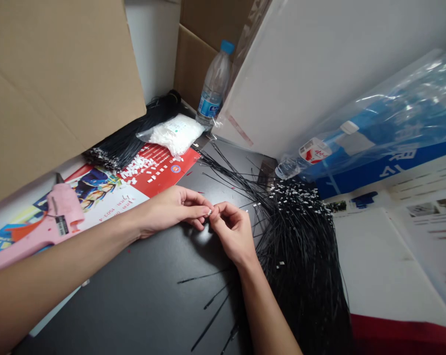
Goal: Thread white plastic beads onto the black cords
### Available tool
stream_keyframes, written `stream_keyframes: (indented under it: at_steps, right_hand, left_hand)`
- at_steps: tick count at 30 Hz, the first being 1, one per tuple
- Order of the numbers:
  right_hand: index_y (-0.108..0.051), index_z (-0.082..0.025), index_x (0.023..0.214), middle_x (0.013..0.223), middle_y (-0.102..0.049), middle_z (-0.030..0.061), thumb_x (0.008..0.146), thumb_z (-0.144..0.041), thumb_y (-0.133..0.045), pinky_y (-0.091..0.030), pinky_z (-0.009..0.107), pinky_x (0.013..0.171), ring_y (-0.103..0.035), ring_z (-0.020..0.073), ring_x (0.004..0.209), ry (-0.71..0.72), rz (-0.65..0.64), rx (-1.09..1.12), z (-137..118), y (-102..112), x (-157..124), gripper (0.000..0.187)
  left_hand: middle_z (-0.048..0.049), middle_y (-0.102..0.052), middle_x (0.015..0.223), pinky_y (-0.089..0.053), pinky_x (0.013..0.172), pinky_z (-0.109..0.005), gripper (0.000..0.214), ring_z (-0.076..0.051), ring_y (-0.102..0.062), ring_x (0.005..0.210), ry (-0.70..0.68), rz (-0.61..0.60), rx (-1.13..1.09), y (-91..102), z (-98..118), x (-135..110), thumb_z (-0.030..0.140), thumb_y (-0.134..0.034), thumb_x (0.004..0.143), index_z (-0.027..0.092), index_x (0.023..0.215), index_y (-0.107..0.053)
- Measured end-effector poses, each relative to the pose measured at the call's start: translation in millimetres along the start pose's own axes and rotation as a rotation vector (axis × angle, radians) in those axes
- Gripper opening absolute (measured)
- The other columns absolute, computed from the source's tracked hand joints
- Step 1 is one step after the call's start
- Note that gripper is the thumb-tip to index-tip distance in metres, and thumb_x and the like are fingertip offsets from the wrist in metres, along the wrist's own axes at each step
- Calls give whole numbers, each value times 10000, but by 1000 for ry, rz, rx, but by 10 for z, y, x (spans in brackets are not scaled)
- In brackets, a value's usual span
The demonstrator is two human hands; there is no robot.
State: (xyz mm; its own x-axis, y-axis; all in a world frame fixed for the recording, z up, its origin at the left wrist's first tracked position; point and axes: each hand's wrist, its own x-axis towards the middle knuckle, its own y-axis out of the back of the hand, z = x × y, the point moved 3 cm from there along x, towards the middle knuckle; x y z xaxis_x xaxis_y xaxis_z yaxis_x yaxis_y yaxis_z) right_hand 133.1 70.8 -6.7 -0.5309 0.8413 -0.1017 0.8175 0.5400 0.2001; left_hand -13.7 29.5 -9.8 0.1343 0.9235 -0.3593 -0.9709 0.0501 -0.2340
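Observation:
My left hand (178,209) and my right hand (232,231) meet above the black tabletop (134,301), fingertips almost touching. My left fingers pinch a small white connector (209,212). My right fingers curl close against it, seemingly on the end of a thin black wire, though the fingers partly hide it. To the right of my right hand lies a large spread of thin black wires (300,251), many tipped with small white connectors. Several loose wires (211,305) lie near my right wrist.
A pink glue gun (56,217) rests on colourful printed leaflets (158,167) at left. Behind are a black wire bundle (134,133), a bag of white parts (174,134), a water bottle (214,84), a cardboard flap (53,84), and a plastic-wrapped package (378,123).

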Motion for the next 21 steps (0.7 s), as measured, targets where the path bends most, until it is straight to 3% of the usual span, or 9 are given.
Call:
stream_keyframes:
  at_steps: [16, 21]
  right_hand:
    - [-577, -169, 669, 607, -542, -15, 679, -328, -630, -360, 198, 496, -446, 81, 542, -38, 47, -37, 5, -9, 21, 168]
    - [-570, -167, 673, 587, -519, -25, 688, -350, -609, -320, 198, 468, -399, 69, 506, -62, 118, -80, 6, -42, 12, 188]
  left_hand:
    - [-24, -739, 769, -544, 723, -247, 88, -115, -668, 667, 8, 49, 40, 0, 29, -4, 221, -710, 783, 156, 824, -753]
    - [6, -717, 667, -549, 715, -256, 59, -121, -658, 635, -76, 132, 133, -15, 50, 18, 188, -695, 778, 158, 796, -743]
